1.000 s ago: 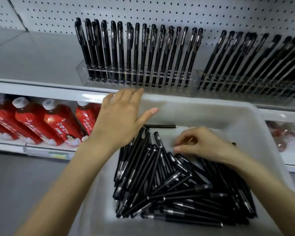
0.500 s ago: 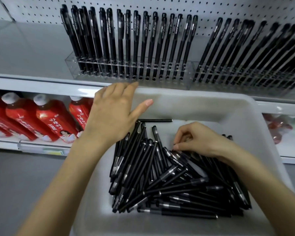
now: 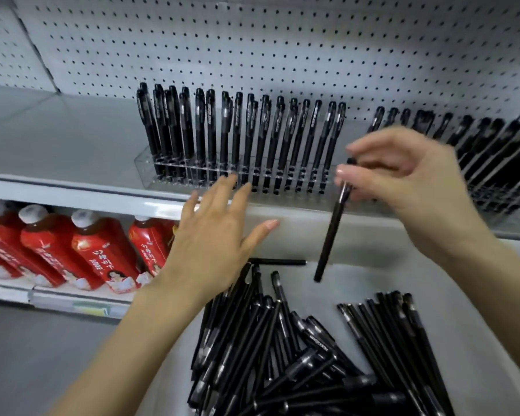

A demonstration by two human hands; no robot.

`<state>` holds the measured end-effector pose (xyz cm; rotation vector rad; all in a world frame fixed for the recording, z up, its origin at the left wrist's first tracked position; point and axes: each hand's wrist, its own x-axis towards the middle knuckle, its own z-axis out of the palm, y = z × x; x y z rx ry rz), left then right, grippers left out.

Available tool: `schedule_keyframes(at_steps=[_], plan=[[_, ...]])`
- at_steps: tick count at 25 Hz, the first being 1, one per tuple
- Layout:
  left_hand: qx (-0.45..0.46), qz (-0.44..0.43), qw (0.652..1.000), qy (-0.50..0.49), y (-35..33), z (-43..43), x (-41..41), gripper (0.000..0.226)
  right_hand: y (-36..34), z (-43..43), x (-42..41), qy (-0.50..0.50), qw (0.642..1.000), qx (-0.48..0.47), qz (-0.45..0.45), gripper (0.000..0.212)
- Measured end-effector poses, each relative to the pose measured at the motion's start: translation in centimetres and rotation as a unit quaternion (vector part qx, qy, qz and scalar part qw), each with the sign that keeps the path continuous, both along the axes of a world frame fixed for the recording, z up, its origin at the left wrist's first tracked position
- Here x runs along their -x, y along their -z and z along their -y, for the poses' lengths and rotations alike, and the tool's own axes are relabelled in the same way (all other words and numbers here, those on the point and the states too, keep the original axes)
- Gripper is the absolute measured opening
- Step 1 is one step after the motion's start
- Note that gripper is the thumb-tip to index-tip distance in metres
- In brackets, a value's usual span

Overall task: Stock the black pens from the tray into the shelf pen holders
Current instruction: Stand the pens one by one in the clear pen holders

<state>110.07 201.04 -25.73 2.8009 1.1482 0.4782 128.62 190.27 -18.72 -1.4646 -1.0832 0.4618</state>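
One black pen [image 3: 332, 223] is hanging tip-down above the far wall of the tray [image 3: 373, 235], with the right hand [image 3: 403, 178] pinching it near the cap end between thumb and curled fingers. The rest of the loose pens [image 3: 267, 355] are lying heaped in the tray below. The left hand [image 3: 219, 235] is hovering flat, fingers straight and spread, holding nothing, over the tray's far rim; whether it is touching the rim is not clear. Just beyond, the clear pen holder [image 3: 146, 172] is standing on the shelf [image 3: 57, 139], already carrying rows of upright pens, and the front holes toward its right end are looking free. Doing this step well probably means turning the pen upright, lining its tip over one free hole and lowering it straight, without knocking neighbouring pens. A second rack [image 3: 490, 163] is sitting further right, and red bottles [image 3: 102, 253] are lining the shelf below.
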Motion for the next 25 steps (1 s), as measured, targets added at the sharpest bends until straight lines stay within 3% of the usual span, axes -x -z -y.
schedule_keyframes(at_steps=[5,9,14,25], plan=[[-0.036,-0.015,0.999,0.003,-0.1,-1.2,-1.3,0.083,-3.0,-3.7,-0.5,0.105,0.975,-0.173,0.093,0.018],[-0.046,-0.017,0.999,0.005,0.4,-1.1,-1.6,0.085,-2.5,-6.2,-0.6,0.133,0.963,-0.215,0.095,0.020],[-0.029,0.007,0.999,0.013,0.4,-1.1,-1.6,0.086,-1.5,-7.6,-1.2,0.156,0.964,-0.196,0.091,0.022],[-0.035,0.005,0.999,0.023,1.2,-1.5,-1.5,0.085,-0.6,-8.9,-2.2,0.084,0.983,-0.093,0.136,0.017]])
